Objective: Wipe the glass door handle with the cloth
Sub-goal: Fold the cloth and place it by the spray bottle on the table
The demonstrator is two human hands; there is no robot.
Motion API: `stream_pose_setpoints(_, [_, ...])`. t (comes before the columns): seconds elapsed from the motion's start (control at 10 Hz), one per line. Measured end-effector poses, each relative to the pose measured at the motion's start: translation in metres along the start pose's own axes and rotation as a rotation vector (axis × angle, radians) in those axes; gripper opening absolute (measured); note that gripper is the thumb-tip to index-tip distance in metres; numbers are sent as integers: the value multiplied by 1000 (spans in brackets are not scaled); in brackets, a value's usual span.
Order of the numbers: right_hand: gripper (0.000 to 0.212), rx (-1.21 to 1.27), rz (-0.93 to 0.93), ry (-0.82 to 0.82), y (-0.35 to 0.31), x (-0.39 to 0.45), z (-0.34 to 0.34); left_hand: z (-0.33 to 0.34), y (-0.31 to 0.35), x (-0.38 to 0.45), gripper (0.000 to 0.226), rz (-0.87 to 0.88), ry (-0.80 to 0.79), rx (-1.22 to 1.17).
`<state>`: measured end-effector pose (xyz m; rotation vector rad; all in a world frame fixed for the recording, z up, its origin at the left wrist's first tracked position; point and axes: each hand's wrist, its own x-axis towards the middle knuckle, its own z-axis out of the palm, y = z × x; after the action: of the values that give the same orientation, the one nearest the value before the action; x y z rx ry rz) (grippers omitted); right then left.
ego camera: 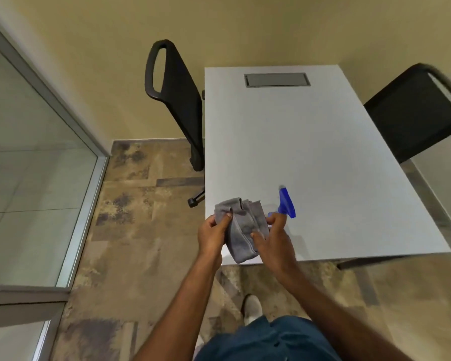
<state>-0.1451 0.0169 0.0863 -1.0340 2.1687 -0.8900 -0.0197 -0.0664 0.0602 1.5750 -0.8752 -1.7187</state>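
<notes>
A grey folded cloth (241,225) hangs between both hands over the near left corner of the white table (310,157). My left hand (212,234) pinches its left edge. My right hand (275,242) grips a spray bottle with a blue trigger head (286,203), and its thumb presses on the cloth's right side. The bottle's body is hidden behind my hand. The glass door (31,162) with its metal frame stands at the left; no handle shows in view.
A black office chair (177,100) stands left of the table, another black chair (414,110) at the right. A grey cable hatch (277,80) sits in the table's far end. Patterned floor (141,230) lies between the table and the glass door.
</notes>
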Motion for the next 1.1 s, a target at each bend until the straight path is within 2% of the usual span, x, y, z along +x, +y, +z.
stream_pose_setpoints(0.1, [30, -200, -59, -39, 16, 17, 5, 21, -19, 23, 20, -21, 119, 65])
stream_pose_setpoints(0.2, [13, -245, -91, -88, 23, 27, 11, 29, -29, 34, 20, -20, 169, 147])
stream_pose_setpoints(0.3, [19, -223, -71, -179, 35, 40, 19, 37, -32, 42, 31, -6, 220, 348])
stream_pose_setpoints(0.4, [29, -251, -51, -240, 45, 47, 24, 41, -37, 47, 34, -5, 210, 411])
stream_pose_setpoints(0.5, [30, -310, -10, -322, 56, 59, 32, 44, -51, 48, 19, 54, 93, 568])
stream_pose_setpoints(0.6, [27, -318, 15, -363, 65, 66, 35, 46, -57, 50, 20, 105, 35, 657])
stream_pose_setpoints(0.7, [33, -427, -46, -410, 79, 77, 42, 48, -55, 51, 24, 147, -42, 786])
stream_pose_setpoints(0.8, [30, -496, -76, -403, 88, 79, 49, 48, -54, 52, 29, 159, -88, 947])
stream_pose_setpoints(0.9, [28, -435, -6, -330, 82, 76, 59, 52, -56, 54, 32, 201, -126, 1189])
stream_pose_setpoints(1.0, [38, -455, -90, -360, 87, 79, 60, 56, -59, 54, 45, 263, -135, 1388])
stream_pose_setpoints(1.1, [54, -632, -261, -350, 86, 84, 62, 57, -67, 60, 66, 342, -173, 1660])
